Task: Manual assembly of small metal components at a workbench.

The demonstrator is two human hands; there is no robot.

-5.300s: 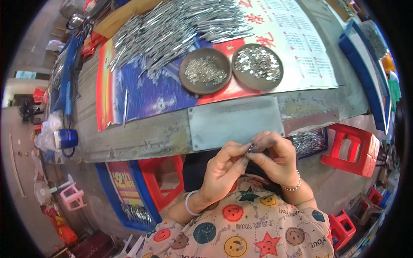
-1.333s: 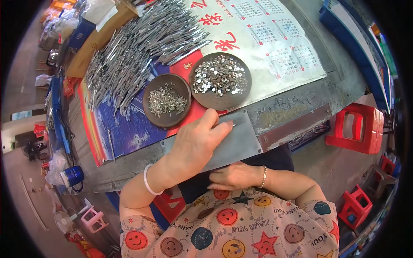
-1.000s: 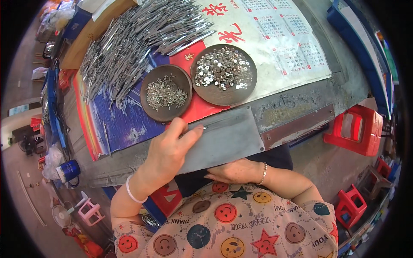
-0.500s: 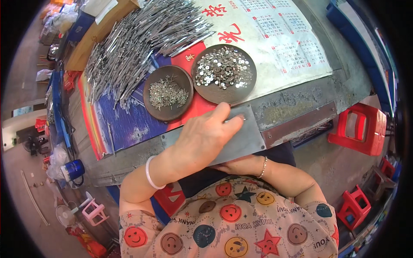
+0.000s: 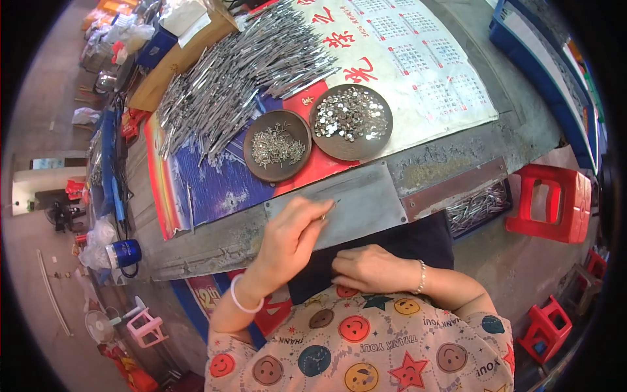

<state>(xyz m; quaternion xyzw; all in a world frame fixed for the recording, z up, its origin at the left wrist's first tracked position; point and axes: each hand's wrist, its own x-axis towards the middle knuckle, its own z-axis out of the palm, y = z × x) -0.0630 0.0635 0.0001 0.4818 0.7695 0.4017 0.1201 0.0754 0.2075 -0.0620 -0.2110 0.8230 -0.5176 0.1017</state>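
My left hand (image 5: 289,236) is above the near edge of a grey metal plate (image 5: 366,196) fixed to the bench. Its thumb and forefinger pinch a small metal piece (image 5: 324,216), too small to identify. My right hand (image 5: 371,268) is over my lap, just short of the bench edge, its fingers curled; whatever they may hold is hidden. Beyond the plate stand two round dark dishes: the left dish (image 5: 251,163) holds small metal pins (image 5: 277,145), the right dish (image 5: 356,151) shiny little discs (image 5: 349,114). Behind them lies a heap of long thin metal strips (image 5: 241,81).
Printed calendar paper (image 5: 437,98) covers much of the bench. Below the bench edge on the right is a bin of metal parts (image 5: 480,208), beside a red stool (image 5: 555,202). A blue mug (image 5: 124,253) is at the left, and a blue crate (image 5: 548,72) at the far right.
My left hand has drawn back toward me from near the disc dish, still pinching. My right hand has come out from beneath the bench edge into sight. The whole view has shifted slightly.
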